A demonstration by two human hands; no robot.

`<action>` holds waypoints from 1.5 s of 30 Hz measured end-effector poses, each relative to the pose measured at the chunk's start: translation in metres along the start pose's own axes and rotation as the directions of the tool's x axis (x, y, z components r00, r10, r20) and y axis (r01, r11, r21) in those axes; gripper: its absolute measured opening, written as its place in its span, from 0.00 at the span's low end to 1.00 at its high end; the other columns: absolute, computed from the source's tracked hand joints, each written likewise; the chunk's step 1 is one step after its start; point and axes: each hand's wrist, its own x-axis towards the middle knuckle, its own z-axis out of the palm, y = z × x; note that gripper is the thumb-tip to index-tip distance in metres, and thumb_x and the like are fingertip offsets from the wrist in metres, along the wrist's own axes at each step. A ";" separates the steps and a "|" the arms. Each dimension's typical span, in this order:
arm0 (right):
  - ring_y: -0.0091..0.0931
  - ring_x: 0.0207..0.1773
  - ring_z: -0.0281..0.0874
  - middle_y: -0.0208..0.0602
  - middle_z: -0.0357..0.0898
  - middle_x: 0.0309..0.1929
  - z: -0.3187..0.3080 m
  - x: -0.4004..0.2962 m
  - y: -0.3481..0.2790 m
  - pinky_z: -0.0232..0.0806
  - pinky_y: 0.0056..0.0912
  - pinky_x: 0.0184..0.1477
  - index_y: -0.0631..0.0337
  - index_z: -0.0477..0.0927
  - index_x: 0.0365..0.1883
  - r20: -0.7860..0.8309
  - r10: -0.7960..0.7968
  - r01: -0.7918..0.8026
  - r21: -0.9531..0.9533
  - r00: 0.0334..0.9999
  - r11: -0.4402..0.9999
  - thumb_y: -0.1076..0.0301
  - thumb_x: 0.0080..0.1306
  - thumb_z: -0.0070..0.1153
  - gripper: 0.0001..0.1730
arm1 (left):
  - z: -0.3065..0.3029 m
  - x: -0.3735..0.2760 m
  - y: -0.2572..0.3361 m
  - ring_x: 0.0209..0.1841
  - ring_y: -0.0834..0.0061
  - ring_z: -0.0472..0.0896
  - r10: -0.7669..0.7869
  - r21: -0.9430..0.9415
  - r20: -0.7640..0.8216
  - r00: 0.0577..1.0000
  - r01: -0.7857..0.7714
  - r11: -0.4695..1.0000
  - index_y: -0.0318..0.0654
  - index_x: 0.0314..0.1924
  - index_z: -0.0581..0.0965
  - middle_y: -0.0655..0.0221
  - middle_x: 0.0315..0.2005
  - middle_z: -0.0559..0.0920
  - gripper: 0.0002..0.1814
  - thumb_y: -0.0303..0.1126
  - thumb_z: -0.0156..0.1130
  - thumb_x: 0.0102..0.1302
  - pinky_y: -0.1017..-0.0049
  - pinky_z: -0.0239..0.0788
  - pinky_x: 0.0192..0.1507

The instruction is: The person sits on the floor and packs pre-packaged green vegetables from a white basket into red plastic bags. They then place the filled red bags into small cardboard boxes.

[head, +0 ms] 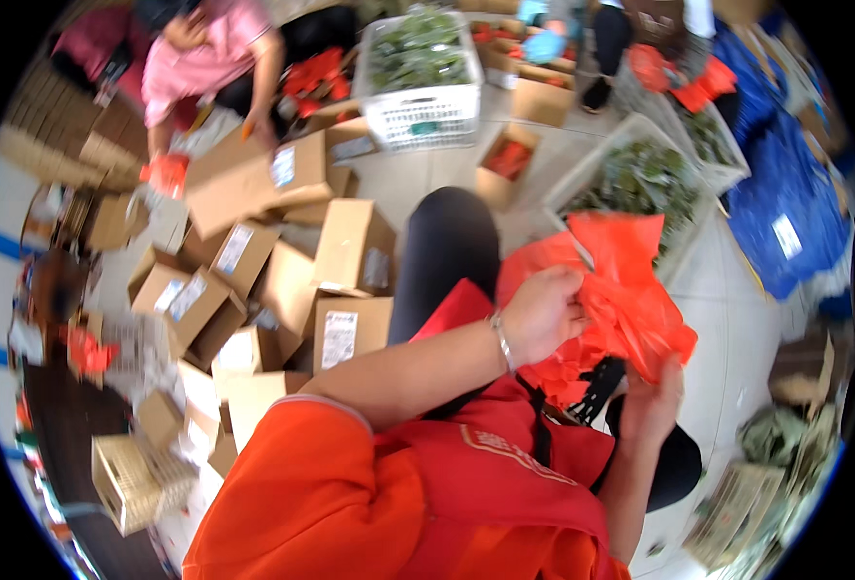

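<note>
My left hand, with a bracelet at its wrist, pinches the edge of a red plastic bag. Lower on the same bag, my right hand grips its bunched end. The bag is stretched between both hands above my lap. More red plastic bags lie heaped just beneath, partly over a black plastic basket. Beyond the bag stands a pale crate of green leafy produce, its near side partly covered by the bag.
Several cardboard boxes are piled on the left. A white crate of wrapped greens stands ahead, near a small box with red packs. A person in pink works at far left; another person handles red bags at far right.
</note>
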 end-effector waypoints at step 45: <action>0.13 0.22 0.55 0.17 0.62 0.19 0.047 0.064 0.007 0.53 0.18 0.26 0.49 0.63 0.19 -0.064 -0.103 0.076 -0.324 0.993 0.943 0.71 0.72 0.53 0.20 | -0.273 -0.012 0.135 0.45 0.63 0.80 0.265 0.342 -0.393 0.880 0.408 -0.846 0.40 0.58 0.73 0.59 0.50 0.73 0.26 0.46 0.61 0.63 0.64 0.74 0.40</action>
